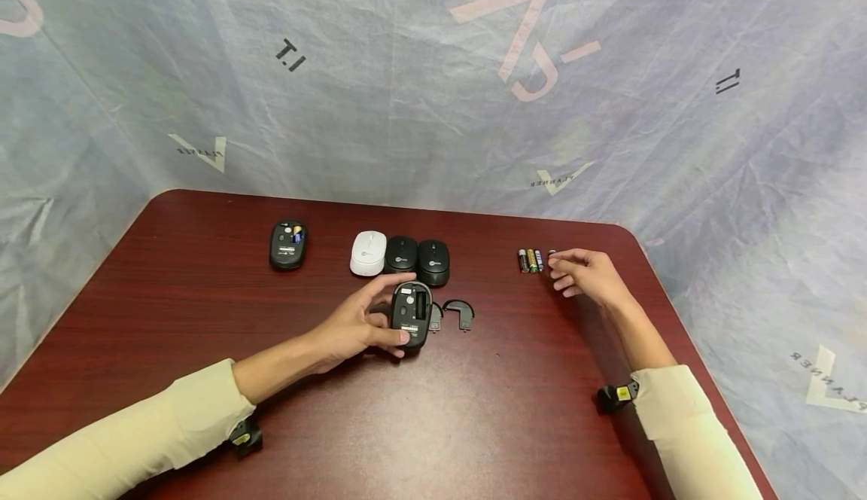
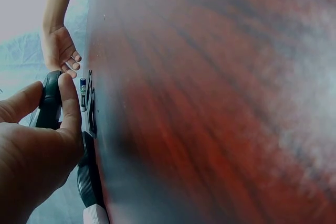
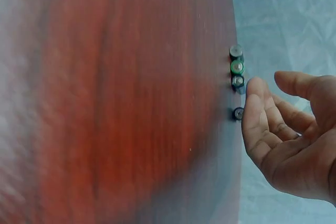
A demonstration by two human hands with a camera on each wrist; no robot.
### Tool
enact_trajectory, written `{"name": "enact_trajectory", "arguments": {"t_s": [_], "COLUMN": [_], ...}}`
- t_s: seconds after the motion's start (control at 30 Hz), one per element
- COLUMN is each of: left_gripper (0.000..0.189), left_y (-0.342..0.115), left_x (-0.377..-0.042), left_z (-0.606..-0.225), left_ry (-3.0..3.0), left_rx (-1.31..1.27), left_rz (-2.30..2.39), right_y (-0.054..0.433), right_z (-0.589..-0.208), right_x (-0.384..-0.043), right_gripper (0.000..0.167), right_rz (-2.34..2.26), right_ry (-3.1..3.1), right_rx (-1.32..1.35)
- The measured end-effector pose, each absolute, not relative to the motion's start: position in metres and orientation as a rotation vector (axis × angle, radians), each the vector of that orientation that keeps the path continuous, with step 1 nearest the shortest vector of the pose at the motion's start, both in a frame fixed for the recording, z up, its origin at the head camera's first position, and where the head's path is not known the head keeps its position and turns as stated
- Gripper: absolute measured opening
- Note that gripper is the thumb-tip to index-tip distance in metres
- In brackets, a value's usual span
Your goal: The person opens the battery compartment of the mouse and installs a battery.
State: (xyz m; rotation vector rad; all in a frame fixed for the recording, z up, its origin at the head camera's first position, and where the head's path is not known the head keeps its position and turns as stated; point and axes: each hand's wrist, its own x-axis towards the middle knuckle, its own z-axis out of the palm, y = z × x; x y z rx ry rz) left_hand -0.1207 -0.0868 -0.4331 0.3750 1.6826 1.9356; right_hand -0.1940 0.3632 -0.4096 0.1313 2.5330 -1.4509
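My left hand (image 1: 348, 332) holds a black computer mouse (image 1: 409, 315) between thumb and fingers, its underside turned up and its battery slot uncovered. The left wrist view shows the same mouse (image 2: 51, 98) edge-on in the fingertips. Over at the right, my right hand (image 1: 588, 277) hovers by a single battery (image 1: 552, 252), fingers loosely bent and the thumb apart from them. That battery (image 3: 238, 114) lies right beside the fingertips in the right wrist view. Several more batteries (image 1: 531, 260) lie side by side just left of it.
Behind the held mouse stand a white mouse (image 1: 369, 253) and two black mice (image 1: 401, 253). Two black battery covers (image 1: 460, 310) lie right of it, one partly hidden. Farther left, an upturned black mouse (image 1: 287, 245) has a battery in it. A fabric backdrop (image 1: 406, 93) hangs behind the table.
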Motion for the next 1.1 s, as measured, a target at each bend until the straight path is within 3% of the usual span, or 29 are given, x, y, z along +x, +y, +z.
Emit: {"name": "enact_trajectory", "arguments": {"t_s": [0.73,1.1], "left_gripper": [0.104,0.104], "left_y": [-0.086,-0.087], "left_x": [-0.120,-0.121], "left_z": [-0.431,-0.431], "left_ry": [1.673,1.682], "left_rx": [0.391,0.373], "left_rz": [1.933,1.928], "right_y": [0.383,0.377], "right_z": [-0.420,-0.417], "right_x": [-0.212,-0.227], "right_gripper": [0.046,0.056], "right_rz": [-1.476,-1.385], "right_ry": [2.583,2.592], "right_rx": [0.321,0.336]}}
